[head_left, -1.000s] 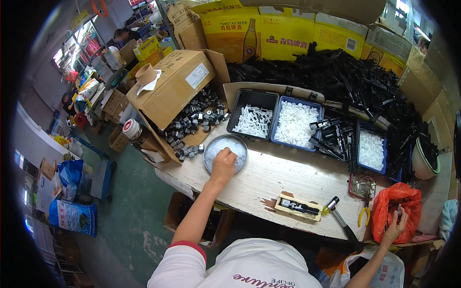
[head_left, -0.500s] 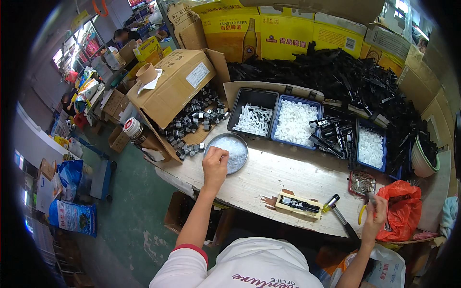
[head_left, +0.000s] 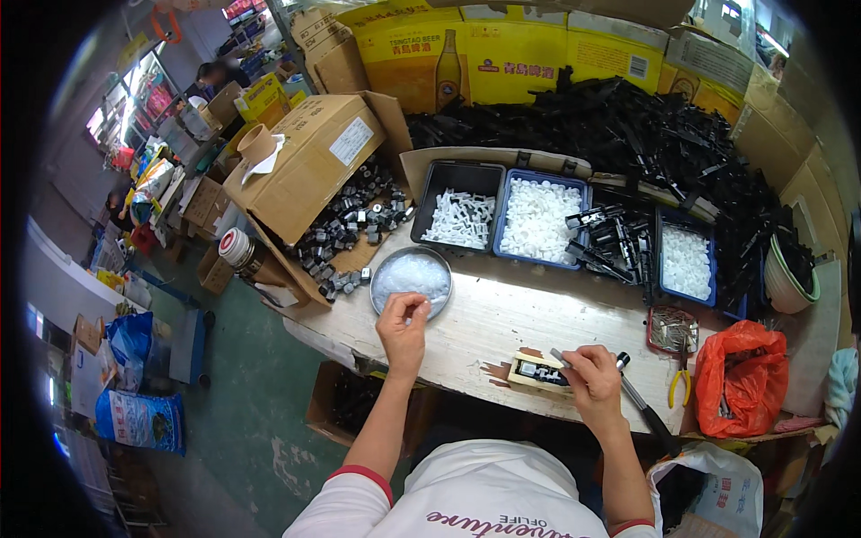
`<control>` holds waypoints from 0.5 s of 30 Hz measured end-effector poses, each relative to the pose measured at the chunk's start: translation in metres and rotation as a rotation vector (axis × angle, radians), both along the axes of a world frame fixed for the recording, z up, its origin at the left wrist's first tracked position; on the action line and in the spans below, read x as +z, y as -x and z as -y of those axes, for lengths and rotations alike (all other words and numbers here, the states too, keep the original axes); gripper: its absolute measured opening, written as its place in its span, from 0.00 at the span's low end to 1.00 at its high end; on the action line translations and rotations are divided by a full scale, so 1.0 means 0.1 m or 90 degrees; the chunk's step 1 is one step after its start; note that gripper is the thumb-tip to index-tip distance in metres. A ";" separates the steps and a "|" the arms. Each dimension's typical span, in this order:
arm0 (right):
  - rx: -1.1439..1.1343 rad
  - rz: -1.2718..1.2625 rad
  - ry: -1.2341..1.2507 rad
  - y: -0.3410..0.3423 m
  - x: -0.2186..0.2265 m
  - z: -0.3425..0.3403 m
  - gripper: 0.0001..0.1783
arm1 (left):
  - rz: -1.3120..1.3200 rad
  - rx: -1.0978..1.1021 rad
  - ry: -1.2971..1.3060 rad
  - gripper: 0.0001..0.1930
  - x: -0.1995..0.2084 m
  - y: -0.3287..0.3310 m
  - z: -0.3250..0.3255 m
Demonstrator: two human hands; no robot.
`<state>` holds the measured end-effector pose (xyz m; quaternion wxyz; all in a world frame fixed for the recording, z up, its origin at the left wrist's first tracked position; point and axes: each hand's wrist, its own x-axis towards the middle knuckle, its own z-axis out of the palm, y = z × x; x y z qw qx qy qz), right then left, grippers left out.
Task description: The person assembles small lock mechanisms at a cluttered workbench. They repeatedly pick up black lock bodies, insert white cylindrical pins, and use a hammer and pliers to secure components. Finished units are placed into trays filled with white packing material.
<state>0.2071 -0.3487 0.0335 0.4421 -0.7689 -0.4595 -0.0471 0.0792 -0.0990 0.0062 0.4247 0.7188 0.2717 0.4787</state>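
Observation:
My left hand [head_left: 402, 334] is at the near edge of a round metal dish [head_left: 451, 282] of small clear pieces. Its thumb and fingertips are pinched together; anything between them is too small to make out. My right hand [head_left: 594, 381] grips a slim grey metal piece [head_left: 560, 358], its tip sticking out leftward. That tip is just above a cream block [head_left: 517, 370] on the table edge, which cradles a black and silver part [head_left: 542, 372]. The hand covers the block's right end. A hammer [head_left: 639, 401] lies right beside the right hand, its head partly hidden by the fingers.
Bins of white plastic pieces, a black bin [head_left: 462, 172] and a blue bin [head_left: 538, 177], line the back. Black parts [head_left: 619, 247] are heaped beside them. Yellow-handled pliers [head_left: 679, 386], a red tray [head_left: 652, 334] and a red bag [head_left: 717, 372] are rightward. An open carton [head_left: 309, 161] stands left.
My right hand has moved left from beside the pliers to the cream block, bringing the grey piece. My left hand has drawn back from over the dish to its near edge.

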 end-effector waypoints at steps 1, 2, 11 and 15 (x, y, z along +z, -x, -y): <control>-0.008 -0.013 0.005 -0.01 -0.04 0.03 0.14 | 0.013 0.028 0.011 0.04 0.00 0.06 -0.02; -0.017 -0.025 0.012 -0.01 -0.07 0.06 0.14 | 0.026 0.055 0.023 0.04 0.00 0.12 -0.03; -0.022 -0.060 0.039 0.02 -0.18 0.10 0.13 | -0.100 0.179 -0.189 0.04 -0.26 0.37 -0.11; -0.030 -0.082 0.043 0.02 -0.17 0.10 0.13 | -0.182 0.147 -0.216 0.04 -0.22 0.42 -0.20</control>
